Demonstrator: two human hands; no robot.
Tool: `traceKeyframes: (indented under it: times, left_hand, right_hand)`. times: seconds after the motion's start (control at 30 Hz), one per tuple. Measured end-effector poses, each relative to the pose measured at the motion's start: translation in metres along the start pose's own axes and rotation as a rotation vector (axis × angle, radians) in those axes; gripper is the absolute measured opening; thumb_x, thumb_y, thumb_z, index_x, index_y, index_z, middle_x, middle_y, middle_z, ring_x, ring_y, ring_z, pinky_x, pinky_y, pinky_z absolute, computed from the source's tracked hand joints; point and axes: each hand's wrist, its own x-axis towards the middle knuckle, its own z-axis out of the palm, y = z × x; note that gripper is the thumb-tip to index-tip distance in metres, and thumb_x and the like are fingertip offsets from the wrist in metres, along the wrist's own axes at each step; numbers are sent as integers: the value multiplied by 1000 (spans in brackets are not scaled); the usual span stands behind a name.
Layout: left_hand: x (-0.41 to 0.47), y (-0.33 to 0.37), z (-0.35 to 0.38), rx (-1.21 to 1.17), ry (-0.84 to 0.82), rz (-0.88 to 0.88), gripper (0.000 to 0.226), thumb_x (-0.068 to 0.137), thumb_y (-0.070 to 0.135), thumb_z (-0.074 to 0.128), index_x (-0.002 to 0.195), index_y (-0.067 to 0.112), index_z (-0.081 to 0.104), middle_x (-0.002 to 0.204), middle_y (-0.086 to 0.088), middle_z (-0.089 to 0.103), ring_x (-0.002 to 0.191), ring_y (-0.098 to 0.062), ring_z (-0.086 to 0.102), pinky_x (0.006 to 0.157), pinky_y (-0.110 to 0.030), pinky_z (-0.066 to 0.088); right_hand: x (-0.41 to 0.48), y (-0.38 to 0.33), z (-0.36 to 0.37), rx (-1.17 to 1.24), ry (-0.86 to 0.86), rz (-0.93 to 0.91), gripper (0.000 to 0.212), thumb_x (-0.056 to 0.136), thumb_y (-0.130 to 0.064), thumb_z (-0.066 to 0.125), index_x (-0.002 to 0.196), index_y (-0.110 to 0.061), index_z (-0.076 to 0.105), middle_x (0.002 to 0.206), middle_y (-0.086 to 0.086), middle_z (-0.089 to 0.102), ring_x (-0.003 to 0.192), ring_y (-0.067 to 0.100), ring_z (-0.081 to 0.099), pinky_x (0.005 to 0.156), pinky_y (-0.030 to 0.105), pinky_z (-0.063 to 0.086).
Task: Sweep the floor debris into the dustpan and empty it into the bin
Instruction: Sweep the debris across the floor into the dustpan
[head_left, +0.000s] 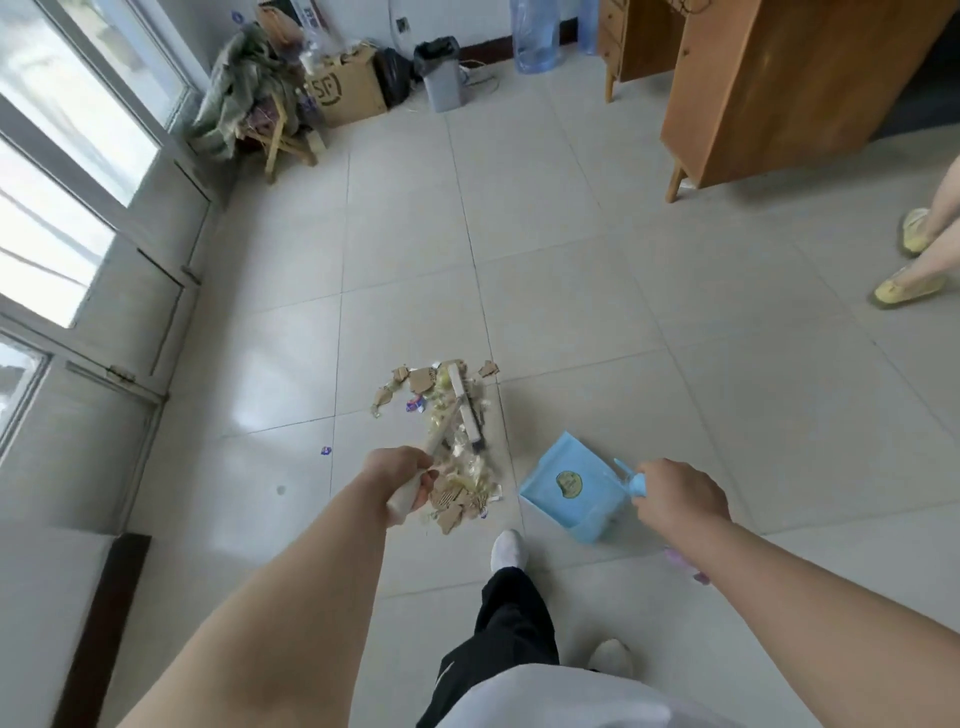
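Two bare hands are busy, each closed round a handle. Nearest the camera, a white shoe (509, 551) on a black-trousered leg stands just near-left of the dustpan (569, 486). The dustpan is light blue with a round green sticker and is held low at the tiled floor (571, 291); whether it rests on the tiles I cannot tell. The right hand (675, 496) is wrapped round the blue handle at the dustpan's right side, seen from the back, so its fingers are mostly hidden. Left of the dustpan, the left hand (402, 475) curls its fingers round the white handle of the broom (465, 410), whose pale head lies in the debris (457, 501) a little beyond the dustpan. The debris is torn cardboard, yellowish scraps and bits of wrapper, lying in a loose strip just left of the dustpan and stretching on past it. A small purple scrap (325, 450) lies alone on the tiles, further left of the dustpan. Well to the right of the dustpan and somewhat beyond it stand another person's feet in yellow shoes (909, 288). Far beyond the dustpan, by the back wall, stands the grey bin (440, 78) with a black liner. A cardboard box (345, 88) sits far beyond the dustpan and to its left, a large clear water bottle (535, 36) far beyond it, and a wooden cabinet (769, 88) beyond it to the right.
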Motion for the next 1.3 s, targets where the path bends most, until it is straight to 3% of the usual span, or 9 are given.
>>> traceKeyframes:
  times: [0.3,0.47,0.63,0.73,0.8,0.87,0.97,1.17,1.3]
  left_hand:
    - [-34,-20,-27,-115,116,-11,17,93,-3,45,78,3,48,74,-9,49,51,-15,43,33,-13,39]
    - [-25,-47,-45,-201,208,-106,15,89,-6,45,78,2,50,72,-10,50,53,-17,47,33,-14,42]
    - [-25,-64,-32,-266,128,-110,27,97,-7,40,72,4,42,70,-7,41,48,-12,47,30,-11,38]
    - [-23,-57,-14,-403,133,-145,19,93,-8,41,102,-1,56,90,-5,60,74,-17,64,35,-16,43]
    - [-14,-50,-5,-473,150,-165,40,93,-7,40,130,2,52,117,-10,62,92,-19,70,33,-16,44]
    - [0,-41,0,-484,146,-161,35,93,-5,41,124,4,55,104,-13,64,74,-14,68,34,-15,44]
    - [16,-27,-2,-505,130,-150,13,90,-2,42,92,6,52,70,-8,53,51,-13,51,35,-14,42]
    - [21,-10,-21,-524,62,-121,13,93,1,41,81,3,46,64,-6,46,25,-9,43,28,-12,37]
    - [3,-7,-29,-372,110,-98,12,92,-1,44,82,1,48,67,-10,49,32,-12,46,32,-12,40]
  right_hand:
    - [-5,-30,-10,-130,-21,-101,16,85,-15,56,99,-19,62,102,2,67,92,24,65,67,23,42]
    - [1,-37,-12,-132,-45,-101,14,81,-14,59,93,-21,65,79,-2,58,77,23,59,61,22,40]
    - [4,-37,-6,-80,-69,-80,15,80,-15,59,91,-24,63,81,-2,56,72,24,57,47,22,38]
    - [6,-38,-5,-92,-63,-79,19,79,-16,60,95,-24,66,80,-2,57,70,25,58,49,23,41]
    - [7,-39,-4,-97,-61,-76,19,79,-16,61,96,-24,64,80,-2,55,70,26,58,47,23,40]
    - [8,-39,-3,-99,-59,-70,12,79,-16,61,89,-23,62,79,-1,57,69,27,60,44,22,37]
    - [11,-38,-3,-97,-59,-64,11,81,-17,60,75,-25,57,81,-1,61,71,25,62,44,22,36]
    - [13,-34,2,-94,-43,-53,13,81,-19,62,92,-23,66,85,0,64,71,26,62,45,23,40]
    - [11,-36,4,-104,-47,-62,17,81,-18,62,97,-22,66,91,0,66,73,25,60,51,23,41]
